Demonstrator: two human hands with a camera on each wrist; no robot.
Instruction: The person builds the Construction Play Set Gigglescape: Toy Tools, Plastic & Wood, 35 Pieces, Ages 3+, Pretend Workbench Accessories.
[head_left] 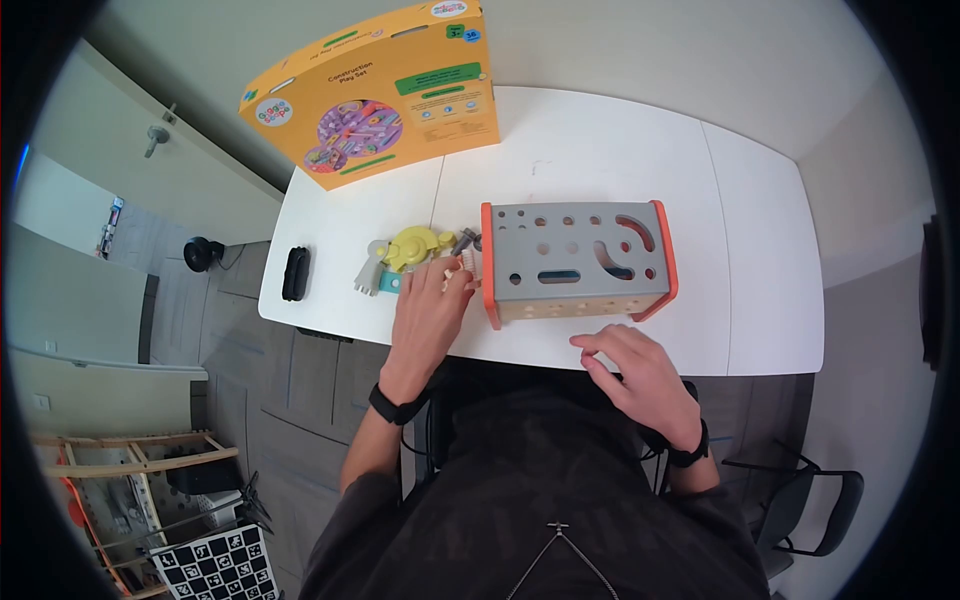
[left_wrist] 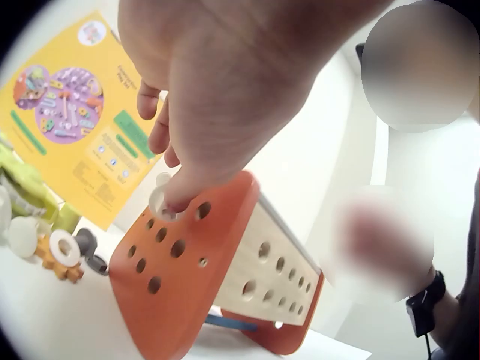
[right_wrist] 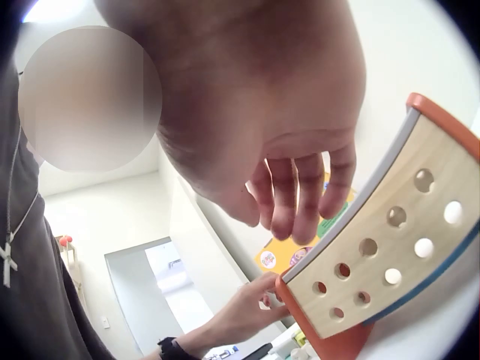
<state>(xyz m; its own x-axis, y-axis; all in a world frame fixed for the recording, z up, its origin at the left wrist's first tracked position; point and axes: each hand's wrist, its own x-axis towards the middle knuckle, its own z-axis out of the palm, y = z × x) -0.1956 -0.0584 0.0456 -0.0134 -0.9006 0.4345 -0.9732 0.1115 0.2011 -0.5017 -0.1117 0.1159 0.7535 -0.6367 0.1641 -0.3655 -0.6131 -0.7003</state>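
A grey-topped toy box (head_left: 590, 285) with perforated wooden sides and orange end panels (left_wrist: 187, 262) stands on the white table. At its left end, my left hand (head_left: 428, 315) pinches a small whitish round piece (left_wrist: 159, 201) close to the orange panel; whether the piece touches the panel I cannot tell. My right hand (head_left: 645, 380) hovers in front of the box's near side, fingers loosely bent and holding nothing. In the right wrist view those fingers (right_wrist: 296, 199) hang beside the perforated wooden side (right_wrist: 382, 247).
Left of the box lie yellow-green toy parts (head_left: 412, 247), a grey piece (head_left: 370, 272), grey bolts (head_left: 464, 240) and an orange gear (left_wrist: 56, 259). A black case (head_left: 296, 274) lies near the table's left edge. The big yellow carton (head_left: 400, 100) stands at the back left.
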